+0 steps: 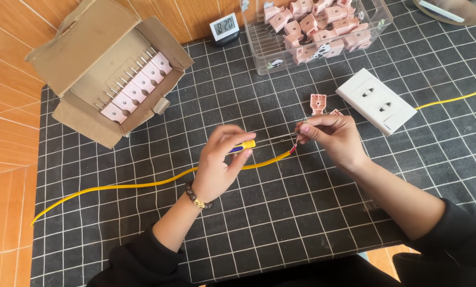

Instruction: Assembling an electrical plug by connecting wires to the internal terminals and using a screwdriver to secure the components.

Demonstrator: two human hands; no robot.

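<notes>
My left hand (pixel 220 162) grips a screwdriver (pixel 244 146) with a yellow and blue handle, its thin shaft pointing right. My right hand (pixel 333 139) pinches the stripped end of a yellow cable (pixel 142 184) together with a small metal part at the shaft's tip. The cable runs left across the black gridded mat (pixel 280 212). A pink plug half (pixel 317 102) lies just above my right hand, and another pink piece peeks out beside my fingers.
An open cardboard box (pixel 84 53) with a row of pink plugs stands at the upper left. A clear plastic bin (pixel 323 32) of pink plugs sits at the top. A white double socket (pixel 376 99) with a yellow lead lies at right. A small digital clock (pixel 225 25) stands behind.
</notes>
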